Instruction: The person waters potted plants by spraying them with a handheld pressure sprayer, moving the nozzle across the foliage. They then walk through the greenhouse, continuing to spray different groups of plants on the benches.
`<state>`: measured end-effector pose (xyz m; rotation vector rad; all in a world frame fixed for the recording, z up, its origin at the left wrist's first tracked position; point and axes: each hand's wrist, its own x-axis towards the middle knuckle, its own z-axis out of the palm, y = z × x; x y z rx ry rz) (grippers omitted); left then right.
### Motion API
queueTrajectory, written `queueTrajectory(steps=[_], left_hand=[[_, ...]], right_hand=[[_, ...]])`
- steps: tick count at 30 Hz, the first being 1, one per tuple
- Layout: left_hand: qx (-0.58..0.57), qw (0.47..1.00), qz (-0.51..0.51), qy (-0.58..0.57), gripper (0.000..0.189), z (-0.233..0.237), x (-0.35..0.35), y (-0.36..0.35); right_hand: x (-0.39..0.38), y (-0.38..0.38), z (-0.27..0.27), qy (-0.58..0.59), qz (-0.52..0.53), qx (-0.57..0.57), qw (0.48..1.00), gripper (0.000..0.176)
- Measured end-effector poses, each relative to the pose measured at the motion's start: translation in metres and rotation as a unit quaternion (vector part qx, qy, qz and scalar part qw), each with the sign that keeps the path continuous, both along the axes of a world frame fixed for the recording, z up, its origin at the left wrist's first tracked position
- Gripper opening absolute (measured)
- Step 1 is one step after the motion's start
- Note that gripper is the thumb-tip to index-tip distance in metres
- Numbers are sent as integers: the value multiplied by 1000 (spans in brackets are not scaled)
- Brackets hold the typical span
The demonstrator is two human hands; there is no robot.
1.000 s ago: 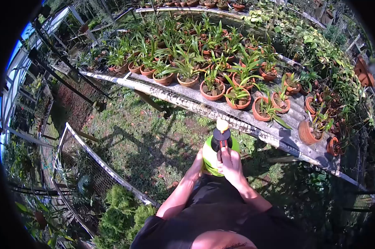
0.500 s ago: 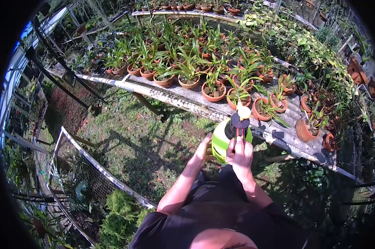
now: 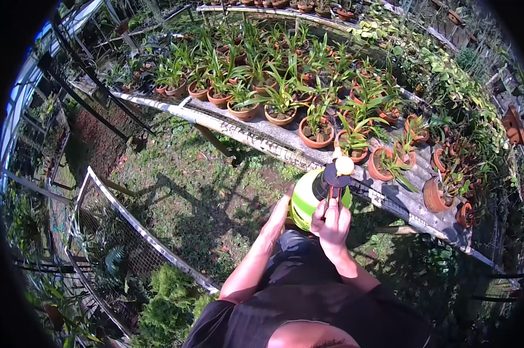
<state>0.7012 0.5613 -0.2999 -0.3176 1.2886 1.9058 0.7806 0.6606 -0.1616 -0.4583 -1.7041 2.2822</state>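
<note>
A lime-green pump sprayer [image 3: 304, 202] with a black top and a pale yellow round knob or nozzle is held out in front of my body. My right hand [image 3: 332, 225] is closed around its black and red handle. Against the bottle's left side rests my left hand [image 3: 280, 210], supporting it, with most of its fingers hidden behind the bottle. Just beyond the sprayer's top stand potted plants in terracotta pots, the nearest being a leafy pot [image 3: 352, 145] and another pot [image 3: 381, 164] to its right.
A long bench [image 3: 256, 123] with a pale front rail carries many potted plants. A white-framed mesh panel [image 3: 143, 232] and a green bush [image 3: 168, 296] are at lower left. Grass [image 3: 198, 191] covers the ground, and a terracotta planter [image 3: 512, 124] hangs at far right.
The bench and pots have shifted a little right and down in view. The sprayer sits slightly left relative to them, with both hands still on it.
</note>
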Motion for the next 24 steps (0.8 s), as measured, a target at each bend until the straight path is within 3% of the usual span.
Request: queueTrajectory(steps=[5,6,9,12,16,19,20,23,24], left_hand=[[-51,998,-9,25,72,-32,-43,-9],[-32,999,-19,2,73,-19,-50,-13],[-46,998,-24,-31,73,-49,-77,-23],[-20,997,-52,-45,69,-6,-103,-31],[47,998,-48,-5,57,-3,-134,-38],[6,998,-51,36,56,-7,-150,-46],[-13,998,-56,-1,56,-6,-150,-49],[62,997,-38,38,56,-24,-146,-54],[35,997,-59,24,61,-24,-144,-59]], right_hand=[[-39,-5,-4,52,20,17,998,34],[-47,-7,-11,45,25,-40,998,34],[-74,-18,-16,28,5,-56,998,34],[-94,-25,-24,22,-7,-74,997,34],[-115,-35,-27,43,-17,-85,995,33],[-127,-39,-21,41,-6,-74,996,33],[-130,-41,-21,36,-4,-67,997,33],[-135,-50,-18,12,9,-63,998,34],[-135,-53,-19,4,13,-61,998,34]])
